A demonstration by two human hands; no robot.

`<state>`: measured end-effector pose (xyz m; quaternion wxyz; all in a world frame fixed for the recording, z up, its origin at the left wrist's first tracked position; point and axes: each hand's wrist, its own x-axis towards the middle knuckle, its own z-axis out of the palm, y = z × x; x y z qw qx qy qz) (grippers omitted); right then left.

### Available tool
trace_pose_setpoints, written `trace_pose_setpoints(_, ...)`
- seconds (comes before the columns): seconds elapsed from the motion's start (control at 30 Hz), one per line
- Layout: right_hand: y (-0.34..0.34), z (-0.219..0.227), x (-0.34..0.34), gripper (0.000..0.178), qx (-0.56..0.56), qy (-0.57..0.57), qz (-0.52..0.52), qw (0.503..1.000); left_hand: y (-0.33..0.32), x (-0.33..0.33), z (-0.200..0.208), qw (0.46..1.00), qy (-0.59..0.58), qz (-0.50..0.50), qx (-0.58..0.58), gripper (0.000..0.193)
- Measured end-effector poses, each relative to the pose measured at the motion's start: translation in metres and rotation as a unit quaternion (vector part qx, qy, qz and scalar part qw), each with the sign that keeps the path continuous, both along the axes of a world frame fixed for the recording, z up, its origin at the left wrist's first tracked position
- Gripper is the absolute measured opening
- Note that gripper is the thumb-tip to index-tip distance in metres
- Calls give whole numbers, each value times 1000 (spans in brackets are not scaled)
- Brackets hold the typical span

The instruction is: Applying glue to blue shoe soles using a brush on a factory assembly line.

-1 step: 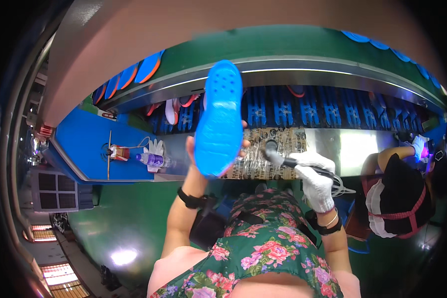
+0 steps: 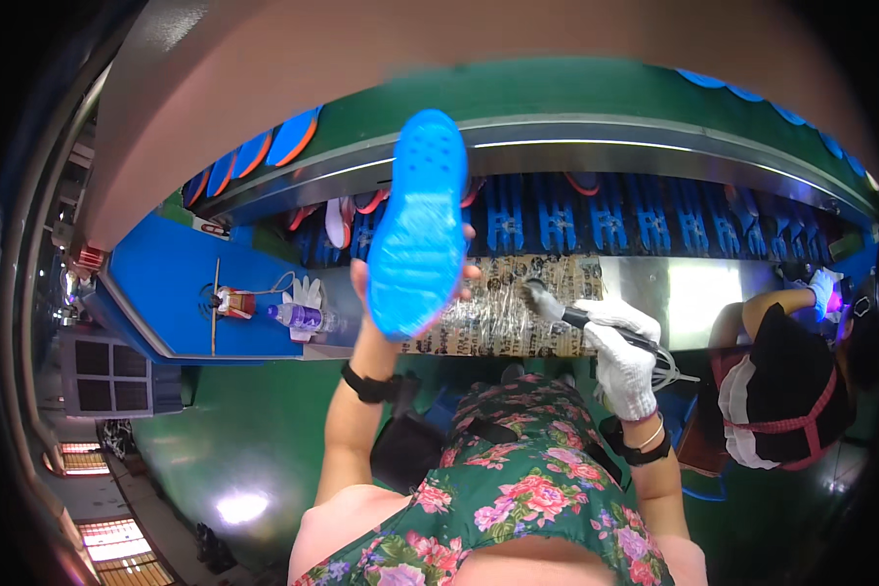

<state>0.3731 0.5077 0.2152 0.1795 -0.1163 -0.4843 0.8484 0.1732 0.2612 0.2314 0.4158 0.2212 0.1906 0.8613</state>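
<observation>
My bare left hand (image 2: 459, 262) grips a glossy blue shoe sole (image 2: 418, 220) from beneath, thumb at one edge and fingertips at the other. The sole is raised above the bench, its end with several small holes pointing away from me. My right hand (image 2: 623, 356), in a white knitted glove, is closed round the dark handle of a brush (image 2: 549, 301) with a pale grey head. A thin light-coloured tube (image 2: 672, 369) loops beside that hand. The brush head hovers over or rests on the taped brown paper (image 2: 518, 322); which one I cannot tell. It is apart from the sole.
Blue holders (image 2: 557, 220) line the back of the metal bench (image 2: 645, 293). Above them runs a green belt (image 2: 566, 93) with blue soles (image 2: 293, 137). At left lie a bottle (image 2: 298, 315) and a white glove (image 2: 309, 295). Another person (image 2: 786, 381) works at right.
My left hand has shifted the sole slightly left and away from me. The brush head has swung a little to the right, with my right hand still round its handle.
</observation>
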Motion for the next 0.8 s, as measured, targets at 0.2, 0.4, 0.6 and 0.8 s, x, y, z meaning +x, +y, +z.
trace_pose_setpoints(0.2,-27,-37,-5,19,56,-79,17,995,10,-138,54,994,-41,42,97,111)
trace_pose_setpoints(0.4,-38,-69,-11,19,136,-115,60,982,15,-158,28,944,-216,244,44,89)
trace_pose_setpoints(0.6,-35,-78,-7,17,117,-140,54,982,1,-193,37,573,240,656,-429,88)
trace_pose_setpoints(0.8,-42,-89,-7,15,108,-90,54,988,-1,-226,60,464,399,480,-629,135)
